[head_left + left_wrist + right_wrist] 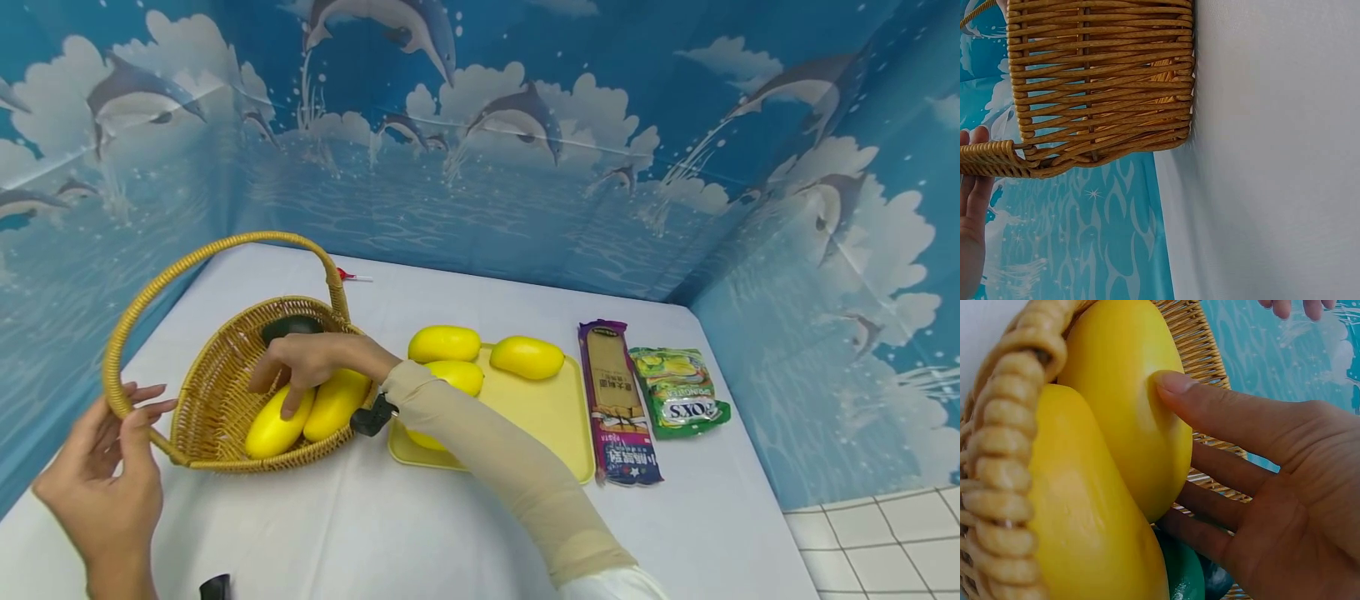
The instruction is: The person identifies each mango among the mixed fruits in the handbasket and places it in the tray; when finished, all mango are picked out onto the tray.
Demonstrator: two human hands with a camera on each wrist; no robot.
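Note:
A wicker basket (213, 367) with a tall handle (142, 300) stands at the left of the table. My left hand (108, 475) holds the handle's lower left part between thumb and fingers. Inside the basket, my right hand (318, 362) grips a yellow mango (273, 425), its thumb (1175, 384) on the skin and the other fingers along the far side. Against it lies a second yellow mango (1085, 506). A dark green rounded thing (292, 321) sits at the basket's back, partly hidden by the right hand.
Right of the basket is a yellow tray (543, 425) with several mangoes on or over its left and back edges. Beyond it lie a pasta packet (622, 408) and a green FOX'S bag (678, 392). A red-headed lollipop (345, 274) lies behind the basket. Dolphin-printed curtains (480, 200) enclose the table.

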